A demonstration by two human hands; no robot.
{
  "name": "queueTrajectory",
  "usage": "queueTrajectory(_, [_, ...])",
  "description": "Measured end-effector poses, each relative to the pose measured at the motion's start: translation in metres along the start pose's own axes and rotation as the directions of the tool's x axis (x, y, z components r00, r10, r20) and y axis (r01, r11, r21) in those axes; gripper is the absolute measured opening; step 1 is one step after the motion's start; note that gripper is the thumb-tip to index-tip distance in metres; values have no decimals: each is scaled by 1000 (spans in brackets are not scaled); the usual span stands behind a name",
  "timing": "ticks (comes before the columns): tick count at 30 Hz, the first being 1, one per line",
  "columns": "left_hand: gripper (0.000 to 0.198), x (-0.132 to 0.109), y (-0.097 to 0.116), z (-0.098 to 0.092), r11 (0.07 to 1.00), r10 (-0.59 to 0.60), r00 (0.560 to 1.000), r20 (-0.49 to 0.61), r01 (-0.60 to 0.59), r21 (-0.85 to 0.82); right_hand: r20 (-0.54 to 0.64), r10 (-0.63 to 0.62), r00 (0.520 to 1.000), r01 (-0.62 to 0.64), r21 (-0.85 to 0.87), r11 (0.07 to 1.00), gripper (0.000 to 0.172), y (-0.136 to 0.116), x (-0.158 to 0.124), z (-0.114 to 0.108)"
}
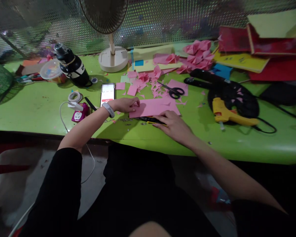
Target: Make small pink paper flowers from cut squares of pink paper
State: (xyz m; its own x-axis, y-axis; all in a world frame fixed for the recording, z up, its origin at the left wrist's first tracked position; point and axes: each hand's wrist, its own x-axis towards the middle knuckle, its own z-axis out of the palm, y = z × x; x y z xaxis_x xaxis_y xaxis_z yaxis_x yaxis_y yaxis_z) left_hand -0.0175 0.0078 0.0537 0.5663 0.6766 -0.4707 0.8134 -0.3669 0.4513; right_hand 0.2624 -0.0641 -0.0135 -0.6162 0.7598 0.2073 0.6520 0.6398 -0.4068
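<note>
A sheet of pink paper (148,108) lies on the green table in front of me, its long side running left to right. At its left end is my left hand (127,105), the fingers curled in and closed on the paper. My right hand (175,126) rests at the near edge with its fingers stretched out and apart, touching the sheet. A yellow pencil (156,123) lies under those right fingers, beside a dark item partly hidden by the paper. Beyond the sheet are black-handled scissors (176,92) and pink paper scraps (158,89).
Folded pink paper flowers (198,56) sit farther back. On the right are a yellow glue gun (230,115) and a black flat iron (209,78). Leftward stand a phone (108,92), a purple plug adapter (80,113), a tape roll (75,96), a black bottle (72,67) and a fan (112,59).
</note>
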Motion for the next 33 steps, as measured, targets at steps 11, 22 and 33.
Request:
queueTrajectory(11, [52,2,-7,5,999,32,999,-4,-32,-39,9,-33,999,32,42,999,37,2,4,-3])
queueTrajectory(22, [47,-2,-5,6,1000,22,998,-66,-22,5,45,-91,995,82,167,983,35,-7,-10,-13])
queueTrajectory(33, [46,-13,8,31,990,82,891,-446,-20,142,-236,427,873,-468,-163,868,44,81,40,-54])
